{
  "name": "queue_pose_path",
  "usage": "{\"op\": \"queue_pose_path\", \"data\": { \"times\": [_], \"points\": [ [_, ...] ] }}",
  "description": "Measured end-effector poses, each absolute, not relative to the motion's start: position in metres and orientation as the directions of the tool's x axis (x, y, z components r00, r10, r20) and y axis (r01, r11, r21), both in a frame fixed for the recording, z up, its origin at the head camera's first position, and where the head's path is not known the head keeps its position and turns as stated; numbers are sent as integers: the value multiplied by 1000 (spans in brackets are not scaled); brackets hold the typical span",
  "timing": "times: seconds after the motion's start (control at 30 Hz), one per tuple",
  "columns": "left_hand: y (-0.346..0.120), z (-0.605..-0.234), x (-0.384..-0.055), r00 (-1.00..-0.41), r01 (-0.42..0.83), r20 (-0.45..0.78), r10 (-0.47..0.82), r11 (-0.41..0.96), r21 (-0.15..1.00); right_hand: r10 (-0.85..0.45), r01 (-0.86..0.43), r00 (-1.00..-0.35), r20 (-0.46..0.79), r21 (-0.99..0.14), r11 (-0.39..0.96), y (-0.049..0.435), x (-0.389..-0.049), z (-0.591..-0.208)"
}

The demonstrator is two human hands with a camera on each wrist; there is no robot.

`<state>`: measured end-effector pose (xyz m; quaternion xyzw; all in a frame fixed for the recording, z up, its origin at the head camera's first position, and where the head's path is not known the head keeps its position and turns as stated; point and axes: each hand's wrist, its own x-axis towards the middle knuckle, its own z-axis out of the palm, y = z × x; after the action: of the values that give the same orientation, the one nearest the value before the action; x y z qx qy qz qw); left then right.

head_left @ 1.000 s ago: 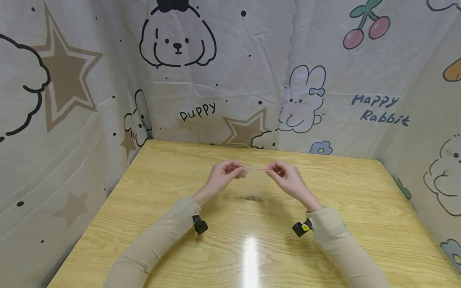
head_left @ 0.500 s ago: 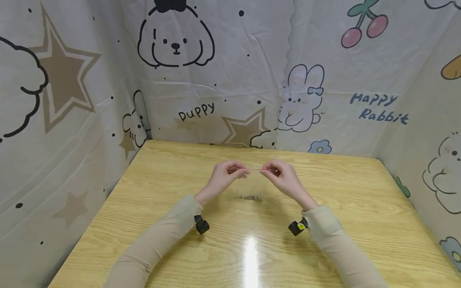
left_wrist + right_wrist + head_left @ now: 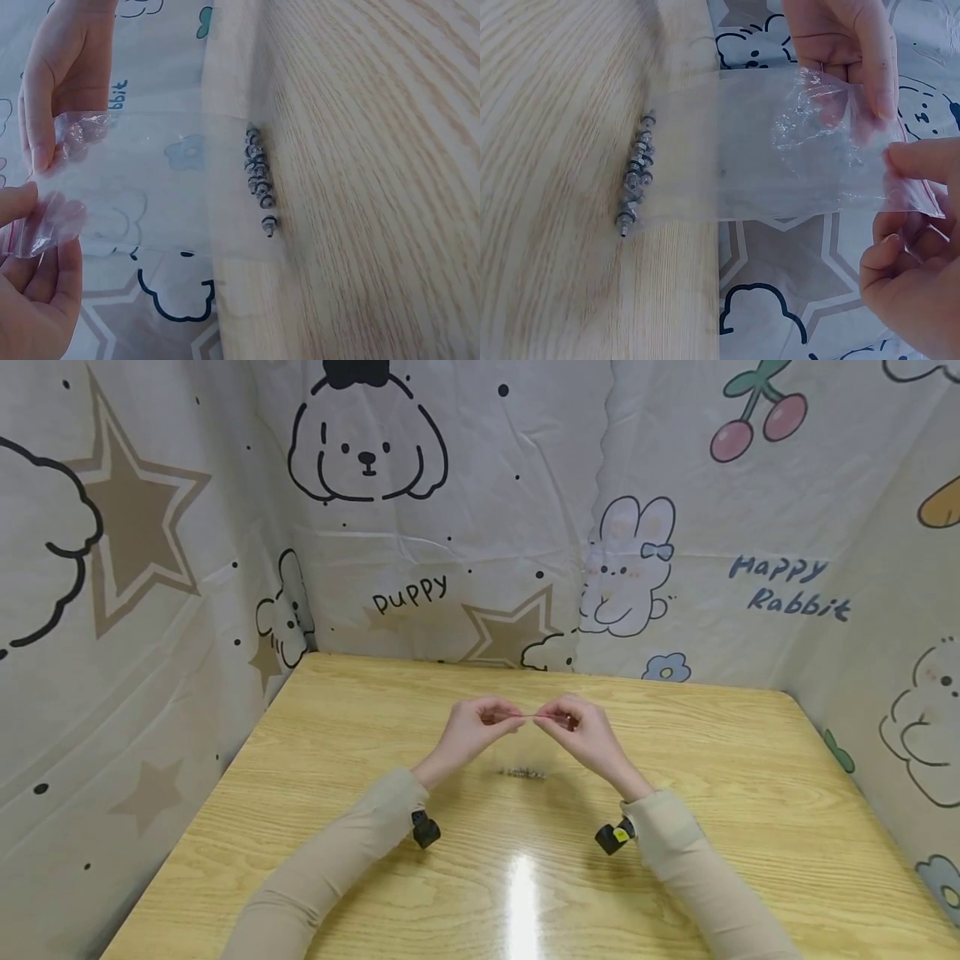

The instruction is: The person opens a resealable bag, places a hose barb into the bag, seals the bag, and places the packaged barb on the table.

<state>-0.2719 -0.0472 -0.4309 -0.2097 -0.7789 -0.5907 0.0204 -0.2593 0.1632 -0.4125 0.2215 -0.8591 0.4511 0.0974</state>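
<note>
A clear plastic zip bag [image 3: 165,187] hangs upright between the two hands, with a pink-red line along its top edge. At its bottom lies a row of small metal fittings [image 3: 636,176] with dark rings; their exact kind cannot be told. In the head view, my left hand [image 3: 480,731] pinches the left part of the top edge between thumb and fingers. My right hand [image 3: 585,735] pinches the same edge a little to the right, with only a short gap between the fingertips. The bag's body is almost invisible in the head view.
A light wood-grain table [image 3: 360,877] lies under the hands. Pale cloth with cartoon prints [image 3: 450,527] hangs at the back and both sides. Black cameras [image 3: 426,831] are strapped to both wrists.
My right hand has moved left along the bag's top edge, and my left hand has shifted slightly right. The gap between their fingertips has narrowed. Both still pinch the bag.
</note>
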Motion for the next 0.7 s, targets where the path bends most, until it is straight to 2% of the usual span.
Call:
{"op": "queue_pose_path", "data": {
  "times": [0.7],
  "points": [
    [-45, -427, -270, -900, 359, 268, 343, 238, 902, -300, -504, -863, 405, -707, 497, 160, -263, -419]
  ]
}}
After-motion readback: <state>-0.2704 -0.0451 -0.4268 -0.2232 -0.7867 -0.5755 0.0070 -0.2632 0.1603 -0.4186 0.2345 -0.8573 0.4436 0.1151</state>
